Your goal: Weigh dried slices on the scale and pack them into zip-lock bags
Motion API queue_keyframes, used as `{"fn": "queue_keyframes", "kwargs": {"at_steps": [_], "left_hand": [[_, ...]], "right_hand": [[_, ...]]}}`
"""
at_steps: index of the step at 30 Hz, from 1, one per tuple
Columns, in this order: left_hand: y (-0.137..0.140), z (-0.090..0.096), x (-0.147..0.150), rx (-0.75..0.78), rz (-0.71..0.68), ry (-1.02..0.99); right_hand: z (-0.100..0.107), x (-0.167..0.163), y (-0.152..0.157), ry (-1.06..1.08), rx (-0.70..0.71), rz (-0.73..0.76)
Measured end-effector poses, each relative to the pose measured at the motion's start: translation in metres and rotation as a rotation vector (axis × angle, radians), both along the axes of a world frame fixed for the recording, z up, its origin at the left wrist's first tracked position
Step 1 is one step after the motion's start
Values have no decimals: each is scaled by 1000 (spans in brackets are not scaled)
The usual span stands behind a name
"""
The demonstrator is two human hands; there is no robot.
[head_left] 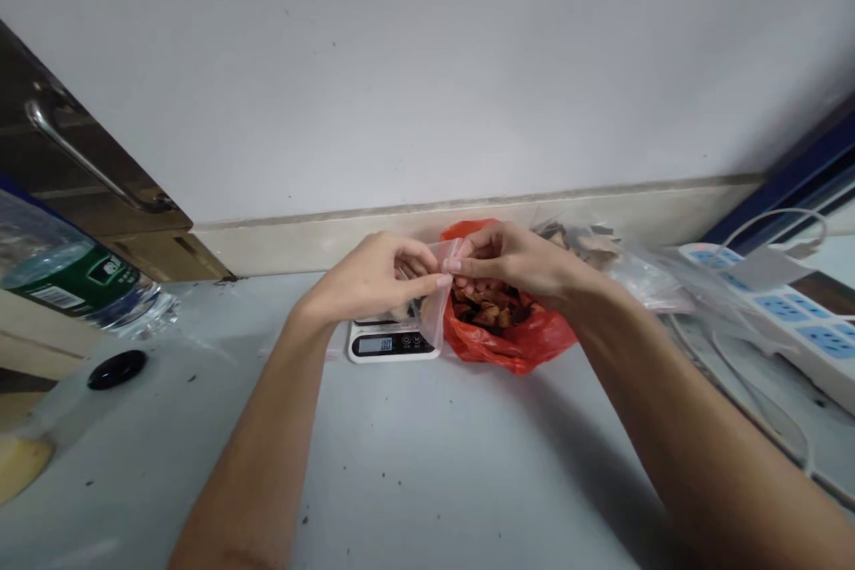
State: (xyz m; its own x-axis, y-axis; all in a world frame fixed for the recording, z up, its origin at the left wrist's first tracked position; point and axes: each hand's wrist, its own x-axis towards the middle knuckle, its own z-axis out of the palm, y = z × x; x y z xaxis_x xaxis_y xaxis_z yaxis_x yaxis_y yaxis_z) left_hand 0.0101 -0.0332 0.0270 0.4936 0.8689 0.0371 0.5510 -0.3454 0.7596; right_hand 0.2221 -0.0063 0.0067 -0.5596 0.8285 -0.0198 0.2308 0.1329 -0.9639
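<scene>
Between my two hands hangs a small clear zip-lock bag (435,313), with some pieces showing dimly inside it. My left hand (384,276) pinches its left edge. My right hand (511,263) grips the top edge with thumb and fingers pressed together. Below the bag lies a white digital kitchen scale (394,356), partly covered by my left hand; its display seems to read 0.0. Right of the scale an open red plastic bag (494,352) holds brown dried chunks (498,312), partly under my right hand.
Clear plastic bags with dried pieces (594,245) lie behind my right forearm. A white power strip (788,307) with cables stands at the right. To the left are a large water bottle (86,276) and a black oval object (118,369). A wall rises behind the table (414,472).
</scene>
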Motion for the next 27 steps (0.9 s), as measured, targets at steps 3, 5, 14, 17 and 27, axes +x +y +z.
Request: {"fn": "queue_keyframes", "kwargs": {"at_steps": [3, 5, 14, 17, 27], "left_hand": [[-2, 0, 4, -33, -20, -16], [-2, 0, 5, -17, -2, -32], [-1, 1, 0, 124, 358, -93], [-3, 1, 9, 243, 460, -116], [-5, -4, 23, 490, 414, -259]], "right_hand": [[1, -4, -2, 47, 6, -16], [2, -5, -2, 54, 8, -24], [3, 0, -6, -150, 168, -201], [3, -11, -12, -112, 473, -423], [14, -5, -19, -374, 367, -216]]}}
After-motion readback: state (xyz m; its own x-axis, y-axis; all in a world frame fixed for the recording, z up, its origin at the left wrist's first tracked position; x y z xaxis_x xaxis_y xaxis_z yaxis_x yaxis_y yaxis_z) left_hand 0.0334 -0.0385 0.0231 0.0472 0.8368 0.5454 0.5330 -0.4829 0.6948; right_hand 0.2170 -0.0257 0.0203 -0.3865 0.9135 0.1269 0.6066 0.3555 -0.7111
